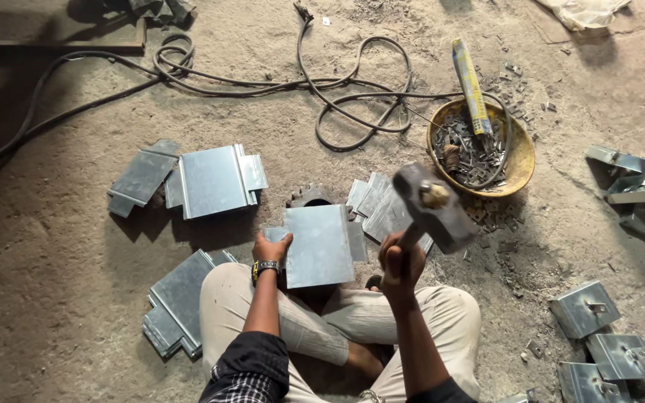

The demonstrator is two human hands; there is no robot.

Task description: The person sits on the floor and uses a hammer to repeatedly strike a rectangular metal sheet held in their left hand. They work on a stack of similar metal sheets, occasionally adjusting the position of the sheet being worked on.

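My left hand [269,248] grips the left edge of a flat grey sheet-metal plate [321,245] that lies in front of my crossed legs, over a dark toothed metal block [307,196]. My right hand [399,263] is closed around the handle of a heavy hammer [434,207], whose dark steel head is raised above the plate's right side. A watch sits on my left wrist.
More cut metal plates lie at left [214,179], by my left knee [177,302] and behind the hammer [378,205]. A yellow bowl [520,160] of metal scraps stands at right. Bent brackets [587,307] lie at lower right, and black cables [352,93] loop across the sandy floor.
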